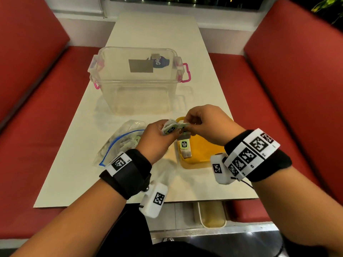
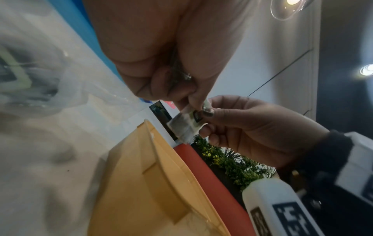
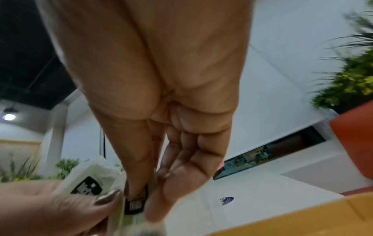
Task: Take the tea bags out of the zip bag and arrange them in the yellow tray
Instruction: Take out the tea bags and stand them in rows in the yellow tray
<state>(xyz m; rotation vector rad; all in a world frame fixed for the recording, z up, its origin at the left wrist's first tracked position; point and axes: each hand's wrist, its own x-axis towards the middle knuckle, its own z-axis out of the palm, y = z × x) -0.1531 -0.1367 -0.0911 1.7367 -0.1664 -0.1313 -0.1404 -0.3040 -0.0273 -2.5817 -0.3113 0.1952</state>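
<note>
Both grips pinch small pale-green paper tea bags (image 1: 171, 127) above the yellow plastic tray (image 1: 201, 154): left hand (image 1: 157, 140) clutching several, right hand (image 1: 207, 123) peeling one away; light, limp, best taken by the edge.

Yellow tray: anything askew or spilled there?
Nothing stands out. Tea bags lie flat inside the yellow tray, none spilled. Both the left hand and right hand hold more bags above it.
</note>
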